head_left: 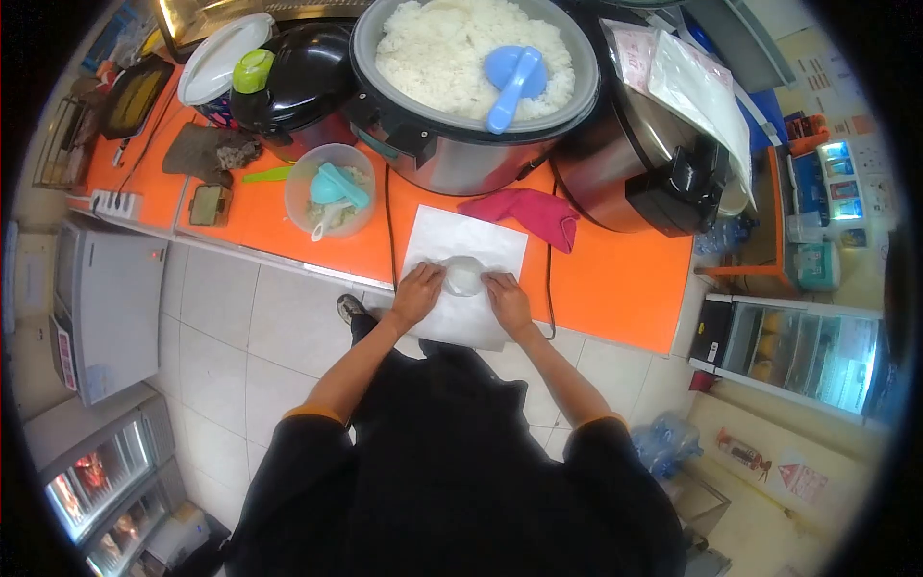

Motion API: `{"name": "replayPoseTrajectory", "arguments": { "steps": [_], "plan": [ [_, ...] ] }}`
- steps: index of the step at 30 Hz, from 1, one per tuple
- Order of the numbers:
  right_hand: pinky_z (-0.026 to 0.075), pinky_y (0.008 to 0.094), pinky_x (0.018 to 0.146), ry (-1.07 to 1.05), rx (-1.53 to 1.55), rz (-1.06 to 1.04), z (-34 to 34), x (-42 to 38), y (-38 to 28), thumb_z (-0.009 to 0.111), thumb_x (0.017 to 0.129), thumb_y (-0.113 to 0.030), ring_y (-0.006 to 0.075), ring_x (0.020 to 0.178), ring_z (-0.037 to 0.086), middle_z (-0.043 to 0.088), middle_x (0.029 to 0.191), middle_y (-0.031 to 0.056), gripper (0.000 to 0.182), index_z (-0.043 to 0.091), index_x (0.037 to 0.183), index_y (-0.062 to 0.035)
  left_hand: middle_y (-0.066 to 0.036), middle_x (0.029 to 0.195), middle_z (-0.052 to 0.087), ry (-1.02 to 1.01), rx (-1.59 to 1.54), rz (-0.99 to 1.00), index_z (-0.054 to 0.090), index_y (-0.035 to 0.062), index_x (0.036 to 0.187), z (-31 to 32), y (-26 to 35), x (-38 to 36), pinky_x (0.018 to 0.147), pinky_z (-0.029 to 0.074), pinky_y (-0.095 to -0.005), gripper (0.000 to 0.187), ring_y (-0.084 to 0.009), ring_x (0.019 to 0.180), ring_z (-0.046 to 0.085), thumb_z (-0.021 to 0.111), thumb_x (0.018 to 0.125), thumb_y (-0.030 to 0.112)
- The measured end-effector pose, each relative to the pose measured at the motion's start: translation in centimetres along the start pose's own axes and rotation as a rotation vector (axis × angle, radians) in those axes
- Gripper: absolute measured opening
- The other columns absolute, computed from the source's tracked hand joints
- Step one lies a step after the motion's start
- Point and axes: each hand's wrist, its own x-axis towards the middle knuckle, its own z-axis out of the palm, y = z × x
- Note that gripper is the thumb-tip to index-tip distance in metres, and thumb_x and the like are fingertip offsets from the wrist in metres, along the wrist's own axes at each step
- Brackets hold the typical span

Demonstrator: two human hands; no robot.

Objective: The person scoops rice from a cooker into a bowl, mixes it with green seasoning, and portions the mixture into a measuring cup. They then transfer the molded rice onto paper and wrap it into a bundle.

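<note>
A sheet of white paper (490,238) lies on the orange table and hangs over its front edge. Over its middle is a small round translucent bowl (464,276). My left hand (419,291) is closed at the bowl's left side, fingertips right at its rim. At the opposite side my right hand (506,300) is closed too, fingers curled against the rim. Just behind the paper, a crumpled dark pink cloth (527,213) rests on the table. Beyond stands a large cooker full of white rice (433,48), a blue rice paddle (517,85) lying on the rice.
A clear tub (300,207) with turquoise and white scoops stands left of the paper. A black cooker (298,82) sits behind it. On the right is a steel cooker (639,159) with plastic packets (692,91) on top. Dark cords run over the table (625,288).
</note>
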Motion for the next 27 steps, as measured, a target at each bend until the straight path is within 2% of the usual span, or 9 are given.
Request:
{"name": "replayPoseTrajectory", "arguments": {
  "steps": [3,5,8,12,15,17,21,23,27],
  "plan": [
    [0.052,0.0351,0.074,-0.126,0.041,0.131,1.0,1.2,1.7,0.072,0.073,-0.008,0.0261,0.084,0.064,0.068,0.093,0.0102,0.020,0.070,0.092,-0.0037,-0.008,0.097,0.061,-0.018,0.208,0.106,0.067,0.0059,0.092,-1.6,0.8,1.0,0.080,0.050,-0.0394,0.017,-0.0246,0.095,0.059,0.063,0.076,0.010],
    [0.052,0.0359,0.070,-0.374,0.255,0.556,1.4,3.0,3.2,0.077,0.065,-0.009,0.0246,0.079,0.065,0.069,0.087,0.0085,0.028,0.072,0.092,-0.0067,-0.008,0.098,0.062,-0.413,0.202,-0.048,0.066,0.0066,0.099,-1.4,-0.7,2.8,0.078,0.050,-0.0398,0.025,-0.0270,0.089,0.060,0.068,0.075,0.014],
    [0.052,0.0375,0.066,-0.473,0.309,0.667,1.5,4.3,4.3,0.081,0.059,-0.014,0.0248,0.072,0.066,0.068,0.077,0.0061,0.031,0.071,0.088,-0.0107,-0.008,0.094,0.062,-0.663,0.135,-0.191,0.065,0.0082,0.098,-0.6,-2.6,6.8,0.078,0.050,-0.0401,0.027,-0.0300,0.086,0.061,0.069,0.071,0.010],
    [0.050,0.0380,0.062,-0.170,-0.014,0.496,1.1,3.4,1.4,0.081,0.060,-0.015,0.0257,0.068,0.065,0.065,0.068,0.0053,0.029,0.069,0.086,-0.0136,-0.011,0.101,0.060,-0.609,0.081,-0.235,0.063,0.0062,0.094,-1.4,-0.1,8.9,0.083,0.048,-0.0394,0.025,-0.0305,0.094,0.058,0.065,0.070,0.002],
    [0.052,0.0408,0.070,-0.214,0.002,0.667,0.4,2.8,-0.4,0.074,0.068,-0.011,0.0288,0.080,0.066,0.068,0.096,0.0089,0.031,0.066,0.097,-0.0166,-0.019,0.121,0.051,-0.524,-0.024,0.153,0.057,0.0045,0.102,-0.5,-1.3,7.1,0.095,0.043,-0.0398,0.031,-0.0348,0.112,0.052,0.061,0.071,-0.002],
    [0.052,0.0401,0.075,-0.095,0.169,0.659,-0.4,2.0,-1.8,0.069,0.072,-0.008,0.0285,0.087,0.065,0.066,0.102,0.0116,0.027,0.067,0.099,-0.0123,-0.020,0.122,0.052,-0.740,-0.312,-0.123,0.050,0.0027,0.117,-1.5,-0.1,5.8,0.100,0.040,-0.0415,0.045,-0.0381,0.116,0.049,0.057,0.073,-0.002],
    [0.047,0.0331,0.092,0.206,0.539,0.457,5.1,-1.4,-0.1,0.054,0.079,0.008,0.0227,0.107,0.061,0.066,0.113,0.0108,0.036,0.067,0.110,-0.0046,-0.024,0.134,0.046,-0.563,-0.357,-0.072,0.043,-0.0037,0.132,-1.5,-0.3,2.0,0.110,0.032,-0.0384,0.061,-0.0342,0.128,0.043,0.062,0.075,0.003],
    [0.041,0.0325,0.100,0.057,0.766,0.576,1.9,-1.0,-2.3,0.053,0.085,0.000,0.0239,0.116,0.056,0.061,0.124,0.0133,0.035,0.063,0.118,-0.0046,-0.019,0.132,0.046,-0.484,-0.685,-0.322,0.034,-0.0012,0.138,-0.8,-0.5,0.5,0.108,0.033,-0.0378,0.070,-0.0291,0.128,0.043,0.062,0.074,-0.002],
    [0.042,0.0339,0.098,0.030,0.685,0.502,-6.2,-0.1,-7.1,0.069,0.083,-0.028,0.0275,0.115,0.056,0.058,0.125,0.0193,0.053,0.055,0.125,-0.0004,-0.012,0.124,0.049,-0.544,-0.648,-0.310,0.039,0.0004,0.130,-4.7,5.4,2.5,0.106,0.034,-0.0359,0.058,-0.0229,0.119,0.048,0.059,0.075,-0.008]
  ]
}}
